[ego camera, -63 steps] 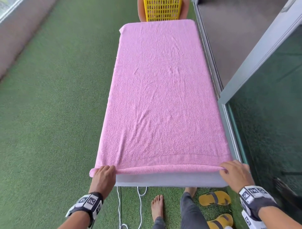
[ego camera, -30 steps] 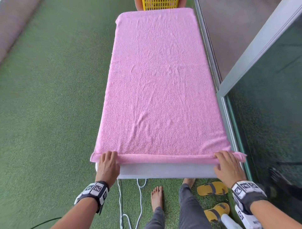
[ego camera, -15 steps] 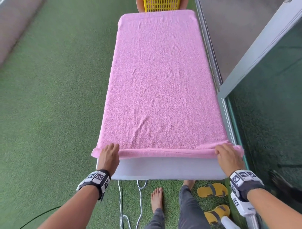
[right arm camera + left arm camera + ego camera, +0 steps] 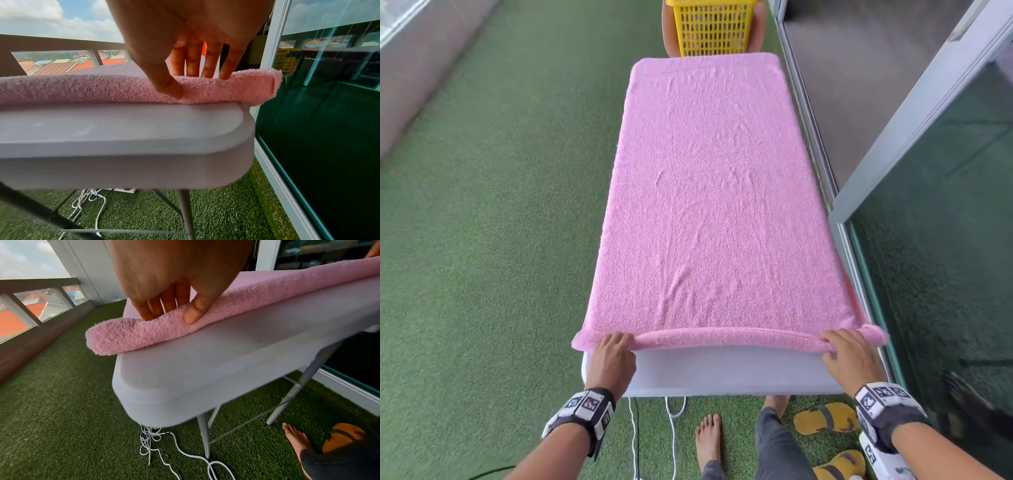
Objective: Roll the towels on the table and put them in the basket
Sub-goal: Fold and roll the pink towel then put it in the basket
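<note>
We see a pink towel (image 4: 717, 205) spread flat along nearly the whole top of a grey folding table (image 4: 726, 371), with its near edge turned over into a thin roll that runs across the table's width. A bare strip of tabletop shows between that roll and the near edge of the table. Both ends of the roll stick out a little past the table's sides.

The left hand (image 4: 613, 359) sits at the left end of the roll. In the left wrist view the fingers (image 4: 156, 308) lie close together on top of the roll while the thumb presses against its near side, so the hand pinches the rolled edge. The right hand (image 4: 851, 358) sits at the right end. In the right wrist view its fingers (image 4: 209, 65) are slightly spread over the top of the roll and the thumb tip pushes into the near face, pinching the roll the same way.

A yellow basket (image 4: 712, 27) stands just beyond the far end of the table. The floor is green artificial grass (image 4: 493, 222). White cables (image 4: 156, 444) lie tangled under the table. Yellow sandals (image 4: 825, 418) lie by the person's bare feet, and a glass door (image 4: 941, 240) stands on the right.
</note>
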A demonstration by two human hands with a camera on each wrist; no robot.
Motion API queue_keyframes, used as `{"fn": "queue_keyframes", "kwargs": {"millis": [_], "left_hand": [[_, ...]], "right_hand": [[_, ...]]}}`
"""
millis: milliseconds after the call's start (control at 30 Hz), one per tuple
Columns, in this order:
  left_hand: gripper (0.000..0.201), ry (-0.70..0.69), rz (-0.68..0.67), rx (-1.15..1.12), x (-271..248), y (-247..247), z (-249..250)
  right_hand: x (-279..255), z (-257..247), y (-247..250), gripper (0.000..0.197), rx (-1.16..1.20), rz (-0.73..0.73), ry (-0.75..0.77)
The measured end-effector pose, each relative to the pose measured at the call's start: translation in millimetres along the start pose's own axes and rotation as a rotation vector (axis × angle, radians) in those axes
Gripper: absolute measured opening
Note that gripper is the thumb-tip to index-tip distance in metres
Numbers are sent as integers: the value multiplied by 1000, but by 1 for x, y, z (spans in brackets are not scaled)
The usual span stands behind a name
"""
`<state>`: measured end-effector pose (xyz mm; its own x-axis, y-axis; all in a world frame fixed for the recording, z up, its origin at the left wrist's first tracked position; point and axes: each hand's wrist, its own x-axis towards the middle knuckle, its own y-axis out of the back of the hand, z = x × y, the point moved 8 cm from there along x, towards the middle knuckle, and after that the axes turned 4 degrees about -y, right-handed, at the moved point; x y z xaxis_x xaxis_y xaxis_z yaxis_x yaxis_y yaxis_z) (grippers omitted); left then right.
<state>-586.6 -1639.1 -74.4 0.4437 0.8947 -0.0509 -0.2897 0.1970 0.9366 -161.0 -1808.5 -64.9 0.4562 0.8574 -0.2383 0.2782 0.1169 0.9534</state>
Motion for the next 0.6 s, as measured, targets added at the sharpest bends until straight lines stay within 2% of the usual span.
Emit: {"fn": "queue_keyframes", "kwargs": {"millis": [233,333,400,500,600], "left_hand": [[20,-34,-38,-24,-46,-3,2],[16,-36,-27,-1,-48,-3,-2],[12,-19,7,35,-41,5,-1],[34,-32,32,92,-34,11,6],[39,-103,-15,107,-38,1,13]], "right_hand": [[-44,13,-14,12,-126,-114,-32],[-46,11,-8,11,-98,-99,-23],[-42,14,-4,28,-37,-32,-30],[-37,10,-10,29,54,-18,-7],[-44,3,-18,23,110,8,69]]}}
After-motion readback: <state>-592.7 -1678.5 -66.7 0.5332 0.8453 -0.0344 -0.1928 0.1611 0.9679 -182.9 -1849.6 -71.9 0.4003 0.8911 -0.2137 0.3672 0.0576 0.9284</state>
